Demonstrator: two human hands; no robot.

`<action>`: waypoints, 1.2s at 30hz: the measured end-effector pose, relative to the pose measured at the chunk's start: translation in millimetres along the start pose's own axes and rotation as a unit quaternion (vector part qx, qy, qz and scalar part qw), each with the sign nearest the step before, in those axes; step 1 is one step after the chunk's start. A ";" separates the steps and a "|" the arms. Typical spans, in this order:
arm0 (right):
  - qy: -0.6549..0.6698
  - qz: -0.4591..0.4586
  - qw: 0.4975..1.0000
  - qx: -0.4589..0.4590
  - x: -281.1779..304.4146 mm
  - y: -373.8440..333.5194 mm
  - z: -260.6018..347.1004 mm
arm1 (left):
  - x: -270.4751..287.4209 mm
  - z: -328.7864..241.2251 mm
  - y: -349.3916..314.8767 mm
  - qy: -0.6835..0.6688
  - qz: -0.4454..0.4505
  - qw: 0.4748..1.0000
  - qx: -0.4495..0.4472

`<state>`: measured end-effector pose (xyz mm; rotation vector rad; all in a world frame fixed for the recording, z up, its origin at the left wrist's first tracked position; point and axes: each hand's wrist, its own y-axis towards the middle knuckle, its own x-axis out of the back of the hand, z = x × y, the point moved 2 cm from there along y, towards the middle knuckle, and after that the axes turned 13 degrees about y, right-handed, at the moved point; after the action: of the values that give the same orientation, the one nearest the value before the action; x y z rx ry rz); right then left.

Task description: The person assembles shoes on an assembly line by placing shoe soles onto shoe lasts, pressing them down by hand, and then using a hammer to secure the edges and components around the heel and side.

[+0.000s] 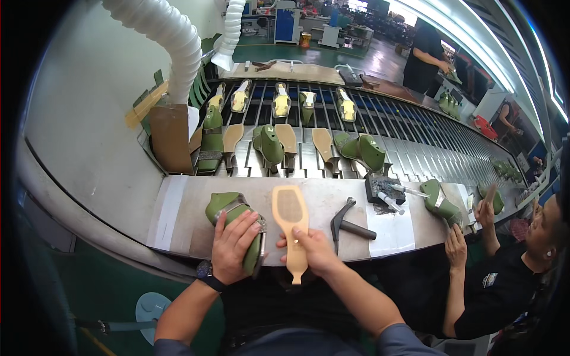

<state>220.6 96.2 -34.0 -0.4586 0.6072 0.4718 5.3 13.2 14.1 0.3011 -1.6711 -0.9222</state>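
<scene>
My left hand [233,252], with a dark watch at the wrist, is wrapped over a green shoe last [223,202] that bears a strap upper. The last lies on its side on the pale bench [199,231]. In my right hand [313,248] a tan shoe sole [290,207] is gripped near its narrow end, thumb on top. Its wide end points away from me. The sole is held beside the last, apart from it. To the right of the sole lies a hammer [350,228] with a black handle.
Behind the bench, a slatted conveyor [415,154] carries green lasts and tan soles. A dark block [380,191] with syringe-like tubes stands right of the hammer. At the right, a co-worker's hand [456,244] is by another green last [438,200]. A white duct [172,35] hangs upper left.
</scene>
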 end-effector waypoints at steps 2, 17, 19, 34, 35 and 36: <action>-0.040 -0.002 0.999 0.005 -9.6 11.9 24.8 | 18.2 5.3 -4.0 -0.005 0.027 1.000 -0.011; -0.239 -0.049 0.955 0.171 3.1 19.2 24.1 | -39.4 -41.1 -59.7 -0.042 0.005 0.996 -0.075; -0.216 -0.052 0.949 0.225 -0.6 17.0 16.6 | -38.3 -41.4 -64.6 -0.046 0.006 0.997 -0.067; -0.550 -0.095 0.778 0.289 28.0 -24.2 9.1 | -39.9 -50.8 -66.5 -0.066 0.006 0.997 -0.040; -0.550 -0.094 0.778 0.288 31.7 -40.9 4.2 | -39.8 -51.8 -66.3 -0.074 0.006 0.997 -0.036; -0.444 -0.105 0.835 0.307 38.4 -59.3 -2.4 | -39.3 -50.5 -65.9 -0.079 0.006 0.996 -0.033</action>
<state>279.4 58.4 -44.2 0.3264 -0.2182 0.2110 46.4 -26.4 -57.9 0.1763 -1.7814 -1.0113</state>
